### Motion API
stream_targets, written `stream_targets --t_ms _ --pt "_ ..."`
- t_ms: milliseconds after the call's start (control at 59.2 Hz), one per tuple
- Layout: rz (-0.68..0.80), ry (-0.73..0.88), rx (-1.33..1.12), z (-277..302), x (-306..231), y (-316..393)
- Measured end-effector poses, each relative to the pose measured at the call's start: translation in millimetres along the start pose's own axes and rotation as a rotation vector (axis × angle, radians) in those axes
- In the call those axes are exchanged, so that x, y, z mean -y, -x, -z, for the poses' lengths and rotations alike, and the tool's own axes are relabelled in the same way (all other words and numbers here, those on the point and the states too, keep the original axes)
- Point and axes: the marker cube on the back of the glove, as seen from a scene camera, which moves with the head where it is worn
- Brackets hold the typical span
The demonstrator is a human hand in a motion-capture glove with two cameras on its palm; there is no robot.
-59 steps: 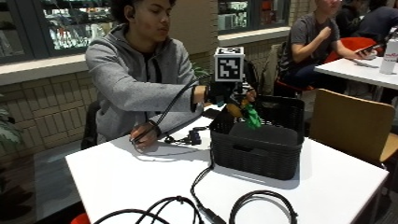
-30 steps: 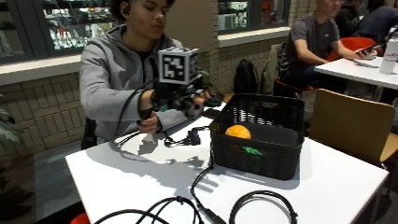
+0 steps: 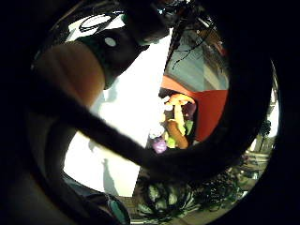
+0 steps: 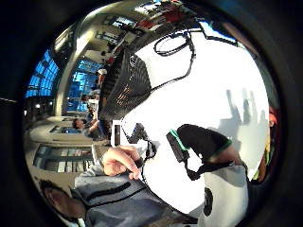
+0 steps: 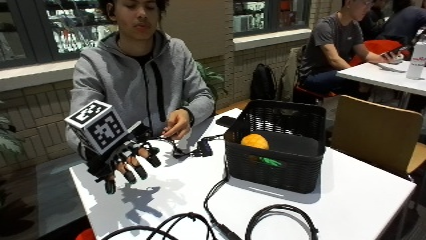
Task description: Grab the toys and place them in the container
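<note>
The fingers (image 5: 133, 172) of the gloved right hand (image 5: 126, 162) hang spread and relaxed, tips pointing down toward the white table (image 5: 346, 200). They hold nothing. The hand hovers above the table's 9 o'clock edge, well apart from the black mesh basket (image 5: 276, 150).

The bare left hand (image 5: 176, 125) rests on the table at 12 o'clock from the gloved hand. Its fingers are curled over a black cable (image 5: 190, 150); whether they pinch it cannot be determined.

The basket stands at 3 o'clock from the gloved hand, upright, open side up. Inside it lies an orange rounded toy (image 5: 255, 141), with a green toy (image 5: 269, 161) just beside it at 5 o'clock. The near basket wall hides the lower part of both; their shapes and long axes cannot be made out.

The little-finger-side palm view shows a cluster of toys (image 3: 173, 129) beside the table's edge, against an orange-red surface (image 3: 211, 112). Orange, purple and green pieces are visible; individual types are hard to identify. The cluster's long axis runs along the table edge. A dark strap crosses the view and covers part of it. The outside view does not show this cluster.

Black cable loops (image 5: 279, 220) lie on the table at 6 o'clock from the basket, cut off by the picture's lower edge.
</note>
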Motion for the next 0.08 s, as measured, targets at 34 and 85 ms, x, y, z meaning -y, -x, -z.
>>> stream_targets --t_ms 34,85 --pt "-0.004 -0.007 0.026 -6.0 0.0 -2.1" --pt "-0.007 -0.01 0.048 -12.0 -0.1 -2.7"
